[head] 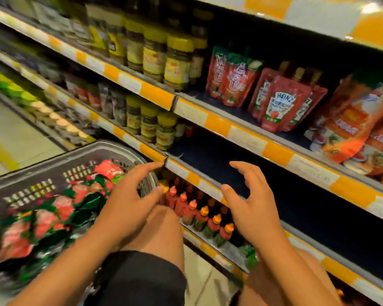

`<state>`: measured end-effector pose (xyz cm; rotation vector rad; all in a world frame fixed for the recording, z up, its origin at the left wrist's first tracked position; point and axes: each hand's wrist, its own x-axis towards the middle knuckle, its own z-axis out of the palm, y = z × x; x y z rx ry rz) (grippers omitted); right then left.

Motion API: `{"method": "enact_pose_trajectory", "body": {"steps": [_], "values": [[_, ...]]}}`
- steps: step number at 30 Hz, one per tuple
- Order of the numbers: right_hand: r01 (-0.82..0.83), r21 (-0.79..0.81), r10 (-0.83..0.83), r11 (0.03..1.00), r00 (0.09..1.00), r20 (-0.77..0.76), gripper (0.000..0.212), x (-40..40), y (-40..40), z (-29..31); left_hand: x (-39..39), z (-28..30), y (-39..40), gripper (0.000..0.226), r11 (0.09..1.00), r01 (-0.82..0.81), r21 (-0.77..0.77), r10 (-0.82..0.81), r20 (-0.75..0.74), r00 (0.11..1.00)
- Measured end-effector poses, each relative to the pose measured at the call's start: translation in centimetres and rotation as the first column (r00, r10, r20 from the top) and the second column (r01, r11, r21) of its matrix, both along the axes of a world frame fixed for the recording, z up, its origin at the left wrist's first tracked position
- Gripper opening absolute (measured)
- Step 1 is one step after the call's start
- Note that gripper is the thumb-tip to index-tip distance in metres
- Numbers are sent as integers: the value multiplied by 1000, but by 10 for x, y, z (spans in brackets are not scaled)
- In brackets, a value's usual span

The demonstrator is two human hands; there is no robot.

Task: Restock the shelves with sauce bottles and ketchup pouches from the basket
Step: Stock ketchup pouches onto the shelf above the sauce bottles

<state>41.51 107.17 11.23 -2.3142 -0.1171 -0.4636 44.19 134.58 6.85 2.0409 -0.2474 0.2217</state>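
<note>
A grey plastic basket [111, 146] at lower left holds several red and green ketchup pouches [60, 208]. My left hand [128, 202] hovers over the basket's right rim, fingers spread and holding nothing. My right hand [250, 204] hangs in front of the dark bare middle shelf [296, 195], fingers loosely spread and holding nothing. Red Heinz ketchup pouches [279, 104] stand on the shelf above. Red sauce bottles [199, 215] with orange caps line the low shelf under my hands.
Yellow-lidded jars [175, 60] fill the shelves at upper left, with more jars [150, 122] one level down. Large orange pouches [354, 124] crowd the right of the pouch shelf. My bare knees [164, 230] are below the hands. Pale floor [13, 133] lies at left.
</note>
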Motion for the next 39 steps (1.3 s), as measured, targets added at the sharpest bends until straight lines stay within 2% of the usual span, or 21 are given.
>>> {"method": "enact_pose_trajectory", "body": {"steps": [5, 9, 13, 16, 21, 27, 30, 35, 39], "values": [[-154, -46, 152, 987, 987, -43, 45, 27, 74, -5, -8, -41, 97, 53, 966, -258, -32, 251, -145, 957], [-311, -65, 303, 948, 947, -109, 47, 42, 138, -20, -24, -66, 149, 49, 918, -396, 1, 386, -224, 895], [-448, -62, 430, 892, 882, -193, 48, 55, 199, -41, -33, -83, 184, 44, 870, -485, 82, 489, -256, 834], [-500, -70, 466, 863, 842, -273, 51, 68, 237, -62, -35, -97, 205, 47, 829, -528, 182, 558, -311, 769], [-485, -58, 416, 873, 801, -431, 54, 101, 276, -98, -35, -125, 230, 50, 801, -530, 279, 598, -410, 689], [-421, -163, 266, 892, 782, -564, 58, 142, 285, -139, -26, -144, 237, 42, 779, -523, 345, 625, -498, 601], [-401, -219, 198, 890, 770, -607, 62, 161, 280, -153, -18, -149, 244, 45, 765, -507, 397, 642, -537, 548], [-374, -291, 119, 881, 769, -628, 59, 181, 269, -170, -6, -161, 255, 68, 739, -479, 474, 666, -622, 412], [-391, -291, 96, 873, 724, -683, 66, 191, 269, -180, 0, -167, 256, 61, 713, -448, 539, 698, -605, 382]]}}
